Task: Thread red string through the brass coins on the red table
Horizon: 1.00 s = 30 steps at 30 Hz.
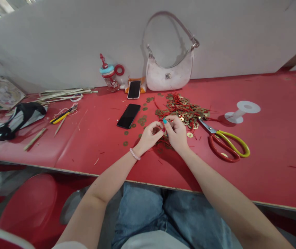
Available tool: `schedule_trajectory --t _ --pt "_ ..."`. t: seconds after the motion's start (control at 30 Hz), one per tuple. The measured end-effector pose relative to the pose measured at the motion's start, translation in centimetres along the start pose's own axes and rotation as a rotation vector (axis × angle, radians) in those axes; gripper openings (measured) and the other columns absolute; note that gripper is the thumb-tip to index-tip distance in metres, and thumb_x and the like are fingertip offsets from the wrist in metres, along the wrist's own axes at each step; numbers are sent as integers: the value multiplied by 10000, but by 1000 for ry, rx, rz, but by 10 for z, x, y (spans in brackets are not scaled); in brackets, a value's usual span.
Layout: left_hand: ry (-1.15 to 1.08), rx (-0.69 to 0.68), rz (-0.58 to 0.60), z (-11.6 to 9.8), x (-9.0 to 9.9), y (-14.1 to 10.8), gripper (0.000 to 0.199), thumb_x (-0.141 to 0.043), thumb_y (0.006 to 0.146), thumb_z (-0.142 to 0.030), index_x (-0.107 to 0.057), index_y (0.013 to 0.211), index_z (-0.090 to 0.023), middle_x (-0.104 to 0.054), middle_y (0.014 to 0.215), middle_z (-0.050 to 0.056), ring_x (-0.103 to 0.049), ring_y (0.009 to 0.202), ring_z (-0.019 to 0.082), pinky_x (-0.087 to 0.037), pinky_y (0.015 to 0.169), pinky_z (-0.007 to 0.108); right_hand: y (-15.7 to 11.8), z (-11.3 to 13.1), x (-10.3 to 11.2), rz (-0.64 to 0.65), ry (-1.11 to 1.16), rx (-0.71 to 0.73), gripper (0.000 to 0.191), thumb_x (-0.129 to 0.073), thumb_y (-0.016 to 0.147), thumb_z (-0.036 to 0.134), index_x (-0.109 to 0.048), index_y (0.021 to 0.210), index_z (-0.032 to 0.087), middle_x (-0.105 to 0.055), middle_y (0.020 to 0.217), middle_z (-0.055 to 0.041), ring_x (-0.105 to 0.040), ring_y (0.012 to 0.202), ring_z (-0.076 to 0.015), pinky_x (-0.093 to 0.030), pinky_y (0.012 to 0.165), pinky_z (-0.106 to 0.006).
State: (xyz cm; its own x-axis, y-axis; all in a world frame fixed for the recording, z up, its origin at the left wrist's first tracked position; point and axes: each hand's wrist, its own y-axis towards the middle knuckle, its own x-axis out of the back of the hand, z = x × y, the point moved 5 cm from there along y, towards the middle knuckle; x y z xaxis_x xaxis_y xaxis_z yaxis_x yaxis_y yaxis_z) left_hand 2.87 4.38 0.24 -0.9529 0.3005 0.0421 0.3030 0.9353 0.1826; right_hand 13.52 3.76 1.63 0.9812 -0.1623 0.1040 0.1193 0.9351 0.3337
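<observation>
- Left hand (150,135) and right hand (175,133) meet low over the red counter (267,173), fingers pinching a coin on red cord (163,131)
- Threading looks under way; the next move likely needs another coin from the coin pile (186,108) just behind
- Scissors (225,141) lie to the right

Red table (267,180) against grey wall (59,41)

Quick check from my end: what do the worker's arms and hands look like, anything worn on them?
Both forearms are bare, no sleeves or gloves. The left hand has a pale pink bead bracelet at the wrist. The right hand shows a teal-painted fingernail. No watch or rings visible.
</observation>
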Motion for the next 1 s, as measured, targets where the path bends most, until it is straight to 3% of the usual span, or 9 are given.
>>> schedule_trajectory --t 0.37,1.0 --pt "-93 73 12 -1 -3 -2 94 -425 667 -118 -432 734 -184 -425 663 -37 -422 622 80 -393 634 198 -4 0 -2 -9 -13 6 117 -483 815 343 -495 845 230 -312 487 68 -284 396 -86 -254 398 -240" --pt "-15 -8 68 -2 -5 -1 86 -410 676 -96 -391 690 -179 -393 660 -41 -390 607 83 -362 594 204 -2 -2 -2 -2 -19 21 124 -483 815 343 -498 846 223 -362 528 56 -298 419 -90 -258 430 -249"
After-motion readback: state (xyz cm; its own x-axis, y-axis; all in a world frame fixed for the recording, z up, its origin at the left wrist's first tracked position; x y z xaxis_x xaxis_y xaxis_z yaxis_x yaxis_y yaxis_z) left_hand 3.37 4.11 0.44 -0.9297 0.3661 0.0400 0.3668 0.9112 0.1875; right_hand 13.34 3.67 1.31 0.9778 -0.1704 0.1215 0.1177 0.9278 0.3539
